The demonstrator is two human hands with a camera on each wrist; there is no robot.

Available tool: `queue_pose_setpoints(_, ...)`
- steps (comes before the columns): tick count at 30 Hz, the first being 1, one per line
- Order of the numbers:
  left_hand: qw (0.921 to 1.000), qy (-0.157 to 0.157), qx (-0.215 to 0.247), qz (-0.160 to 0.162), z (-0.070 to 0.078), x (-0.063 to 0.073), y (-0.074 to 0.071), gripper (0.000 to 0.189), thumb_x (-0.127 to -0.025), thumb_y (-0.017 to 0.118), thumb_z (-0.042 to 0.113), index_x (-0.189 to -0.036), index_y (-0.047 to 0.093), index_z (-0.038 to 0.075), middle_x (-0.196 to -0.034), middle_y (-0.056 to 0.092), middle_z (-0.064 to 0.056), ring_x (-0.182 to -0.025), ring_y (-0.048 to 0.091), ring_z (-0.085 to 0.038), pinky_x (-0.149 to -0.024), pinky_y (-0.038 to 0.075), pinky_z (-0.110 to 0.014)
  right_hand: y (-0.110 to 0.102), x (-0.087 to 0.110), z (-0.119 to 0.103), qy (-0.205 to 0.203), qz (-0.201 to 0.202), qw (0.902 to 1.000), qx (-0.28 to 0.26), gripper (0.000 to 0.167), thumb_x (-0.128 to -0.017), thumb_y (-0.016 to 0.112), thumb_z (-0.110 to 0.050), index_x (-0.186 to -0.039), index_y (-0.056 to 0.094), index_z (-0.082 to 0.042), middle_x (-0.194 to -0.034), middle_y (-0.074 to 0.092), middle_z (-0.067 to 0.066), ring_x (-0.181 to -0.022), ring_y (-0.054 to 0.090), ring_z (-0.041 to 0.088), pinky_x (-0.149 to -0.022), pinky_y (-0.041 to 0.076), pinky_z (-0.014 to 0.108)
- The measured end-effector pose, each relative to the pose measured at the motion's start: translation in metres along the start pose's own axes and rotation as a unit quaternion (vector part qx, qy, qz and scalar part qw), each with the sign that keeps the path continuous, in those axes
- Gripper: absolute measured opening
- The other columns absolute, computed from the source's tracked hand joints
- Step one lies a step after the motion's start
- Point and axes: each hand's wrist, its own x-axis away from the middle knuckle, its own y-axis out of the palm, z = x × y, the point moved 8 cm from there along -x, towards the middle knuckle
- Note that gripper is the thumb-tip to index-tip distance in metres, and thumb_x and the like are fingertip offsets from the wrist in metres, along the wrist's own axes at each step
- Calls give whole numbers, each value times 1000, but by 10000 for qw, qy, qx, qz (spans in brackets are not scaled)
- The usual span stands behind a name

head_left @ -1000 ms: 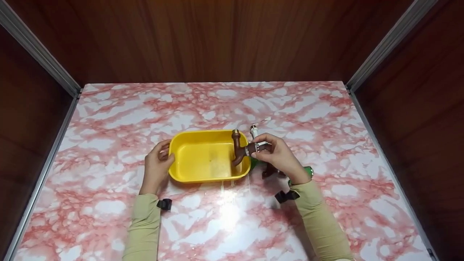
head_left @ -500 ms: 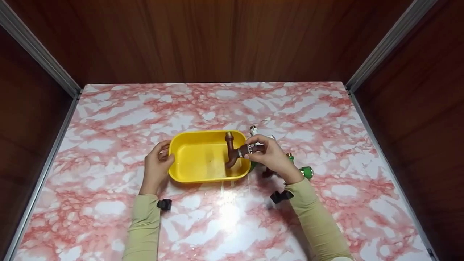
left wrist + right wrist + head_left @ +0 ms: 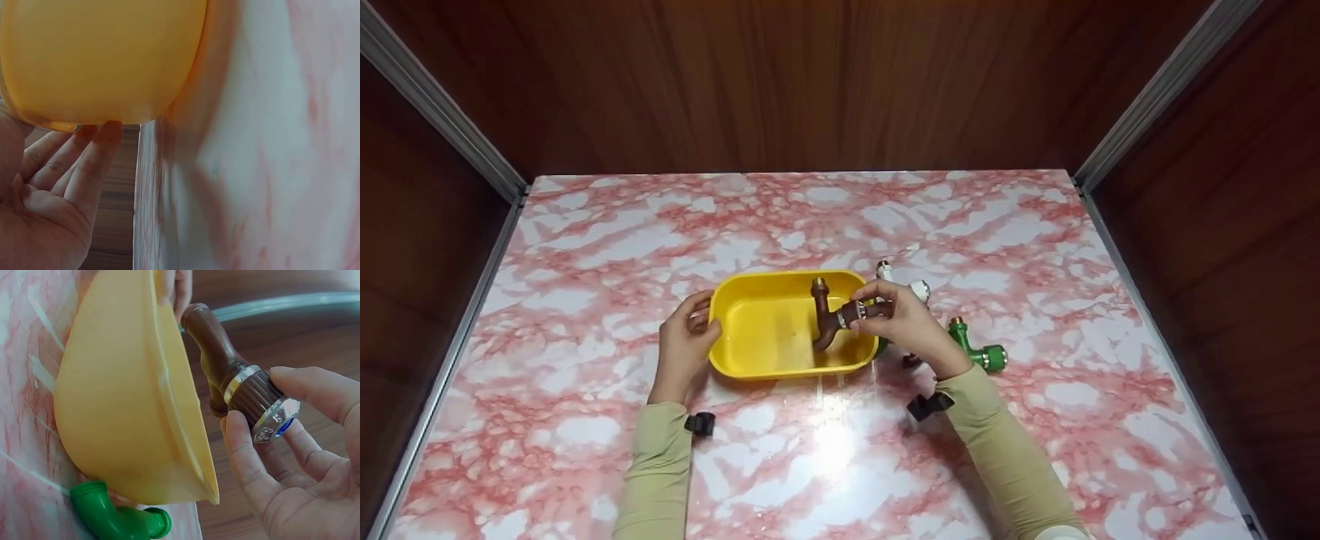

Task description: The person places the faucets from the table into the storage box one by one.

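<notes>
My right hand [image 3: 911, 322] pinches a brown plastic tap [image 3: 823, 322] by its ribbed knob. The right wrist view shows the knob's silver collar and blue-centred cap [image 3: 278, 424] between thumb and fingers. The tap hangs over the right part of a yellow plastic tub [image 3: 757, 334], its brass-tipped end pointing away from me. At the tub's left end, my left hand [image 3: 686, 337] holds the rim, thumb on the edge and fingers against the outer wall [image 3: 101, 73]. The tub's inside shows no other object.
Right of the tub lie a green tap [image 3: 971, 349] and a white tap [image 3: 919, 289], partly behind my right hand. Another green piece [image 3: 112, 517] sits against the tub's outer wall. A brown piece [image 3: 912, 361] shows under the right wrist. Wooden panels [image 3: 810, 82] enclose the marbled table [image 3: 780, 217].
My right hand has carried the brown tap leftward, farther over the tub. More of the green and white taps now shows. The left hand and tub have stayed put.
</notes>
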Motion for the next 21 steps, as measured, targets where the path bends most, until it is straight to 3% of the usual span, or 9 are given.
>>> queue_pose_setpoints(6, 9999, 106, -36, 37, 1, -1, -1, 42, -84, 59, -12, -127, 55, -8, -117, 59, -26, -105, 61, -35, -85, 53, -33, 9, -4, 5, 92, -83, 9999, 83, 36, -81, 70, 8, -114, 57, 6, -111, 59, 23, -96, 65, 30, -82, 56, 36)
queue_pose_setpoints(21, 10000, 22, -28, 50, 1, 0, -1, 43, -85, 59, -11, -127, 55, -7, -116, 60, -25, -104, 61, -33, -87, 52, -35, 31, -16, 12, 304, -212, 9989, 288, 35, -79, 71, 8, -111, 59, 4, -110, 60, 18, -97, 64, 28, -80, 56, 33)
